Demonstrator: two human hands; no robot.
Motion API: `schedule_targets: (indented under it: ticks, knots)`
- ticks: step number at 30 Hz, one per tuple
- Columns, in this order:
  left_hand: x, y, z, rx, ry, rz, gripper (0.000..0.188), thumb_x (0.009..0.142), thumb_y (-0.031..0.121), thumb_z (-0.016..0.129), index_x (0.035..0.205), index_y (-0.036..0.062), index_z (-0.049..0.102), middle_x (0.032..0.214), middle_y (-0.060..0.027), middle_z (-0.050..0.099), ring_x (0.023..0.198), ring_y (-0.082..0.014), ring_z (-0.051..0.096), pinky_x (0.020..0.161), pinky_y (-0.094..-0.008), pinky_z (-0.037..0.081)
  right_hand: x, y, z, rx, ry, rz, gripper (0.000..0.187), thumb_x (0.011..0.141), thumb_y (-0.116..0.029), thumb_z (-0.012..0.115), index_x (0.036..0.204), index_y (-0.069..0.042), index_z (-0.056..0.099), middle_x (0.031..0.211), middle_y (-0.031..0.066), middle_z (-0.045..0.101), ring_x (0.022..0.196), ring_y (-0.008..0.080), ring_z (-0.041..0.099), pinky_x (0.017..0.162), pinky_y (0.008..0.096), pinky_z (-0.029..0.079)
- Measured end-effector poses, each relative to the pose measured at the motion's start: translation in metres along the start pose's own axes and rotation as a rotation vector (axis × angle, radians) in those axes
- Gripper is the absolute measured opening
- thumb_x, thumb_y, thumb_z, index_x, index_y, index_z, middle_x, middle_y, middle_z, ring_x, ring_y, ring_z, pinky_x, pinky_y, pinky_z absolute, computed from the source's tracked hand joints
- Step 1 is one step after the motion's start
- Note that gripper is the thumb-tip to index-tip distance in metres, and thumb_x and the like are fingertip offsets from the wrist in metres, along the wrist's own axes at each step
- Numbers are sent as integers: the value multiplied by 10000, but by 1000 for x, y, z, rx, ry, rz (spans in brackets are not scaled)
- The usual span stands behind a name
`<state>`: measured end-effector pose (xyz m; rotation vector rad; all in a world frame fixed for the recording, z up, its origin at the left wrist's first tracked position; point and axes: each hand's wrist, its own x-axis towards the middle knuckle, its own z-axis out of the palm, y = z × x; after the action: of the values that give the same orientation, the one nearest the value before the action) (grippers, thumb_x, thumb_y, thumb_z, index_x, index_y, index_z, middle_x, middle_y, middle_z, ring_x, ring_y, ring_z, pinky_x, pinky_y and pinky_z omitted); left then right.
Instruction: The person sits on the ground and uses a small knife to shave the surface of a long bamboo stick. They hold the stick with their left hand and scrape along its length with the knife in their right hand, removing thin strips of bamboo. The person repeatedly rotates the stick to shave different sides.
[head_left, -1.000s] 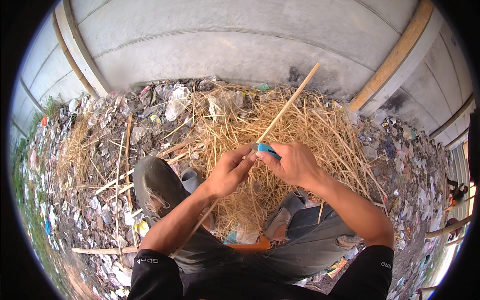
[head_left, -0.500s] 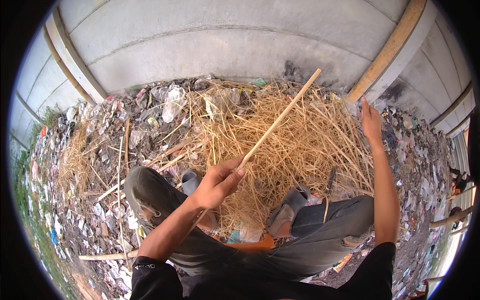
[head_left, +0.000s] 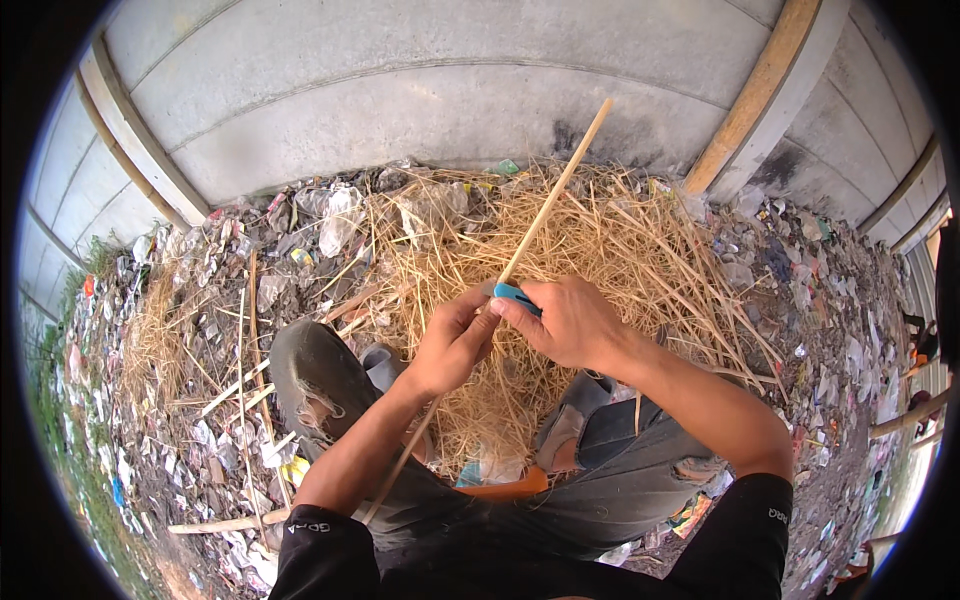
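A long, thin bamboo stick (head_left: 552, 195) slants up and away from my hands, its lower end passing under my left forearm. My left hand (head_left: 452, 340) is closed around its middle, thumb pressed against it. My right hand (head_left: 575, 322) meets the left one there, closed on a small blue cutter (head_left: 518, 297) that lies against the stick. The cutter's blade cannot be made out. Beneath both hands spreads a heap of straw-coloured bamboo shavings (head_left: 600, 240).
My bent knees frame the heap, with grey shoes (head_left: 580, 410) at its near edge. An orange object (head_left: 510, 487) lies between my legs. Scraps of plastic litter (head_left: 340, 220) cover the ground. Beyond stand a concrete wall (head_left: 430, 120) and a bamboo post (head_left: 760, 90). Loose sticks (head_left: 242, 400) lie left.
My right hand has come in from far right to the stick beside my left hand, and the blue cutter now shows in it. The stick stands slightly steeper.
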<state>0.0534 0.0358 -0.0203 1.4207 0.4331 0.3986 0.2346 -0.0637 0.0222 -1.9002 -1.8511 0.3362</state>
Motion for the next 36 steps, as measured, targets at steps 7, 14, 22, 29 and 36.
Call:
schedule_targets:
  ticks: [7, 14, 22, 29, 36]
  knots:
    - [-23, -18, -1, 267, -13, 15, 468, 1078, 247, 538, 1464, -12, 485, 705, 44, 451, 606, -51, 413, 544, -257, 365, 24, 113, -71, -22, 331, 351, 720, 1052, -587, 422, 635, -22, 580, 478, 50, 429, 441, 210, 425, 459, 405, 334]
    - [-21, -12, -5, 91, -46, 14, 384, 1083, 247, 529, 1398, 28, 534, 690, 59, 444, 577, -34, 399, 527, -241, 340, -2, 76, -66, -51, 458, 109, 633, 1022, -558, 531, 679, -27, 560, 510, 72, 451, 457, 214, 413, 473, 391, 316]
    - [-11, 0, -10, -64, 37, 36, 323, 1087, 268, 526, 1322, 47, 551, 684, 98, 391, 497, -2, 329, 456, -220, 250, 6, 25, -24, -183, 257, -120, 436, 973, -450, 628, 775, -63, 614, 580, 106, 575, 520, 290, 611, 481, 402, 449]
    - [-12, -4, -15, -73, 58, 36, 316, 1101, 246, 482, 1338, 56, 568, 602, 109, 346, 459, -12, 304, 443, -221, 223, 9, 20, -8, -166, 204, -150, 483, 982, -509, 574, 826, -56, 636, 586, 102, 609, 527, 266, 649, 478, 388, 483]
    - [-13, -4, -12, -88, -21, 14, 344, 1107, 290, 472, 1337, 55, 572, 613, 98, 381, 478, -14, 352, 455, -219, 265, 7, 16, -9, 329, 212, 60, 478, 965, -524, 643, 822, -68, 620, 548, 1, 492, 489, 126, 483, 478, 312, 356]
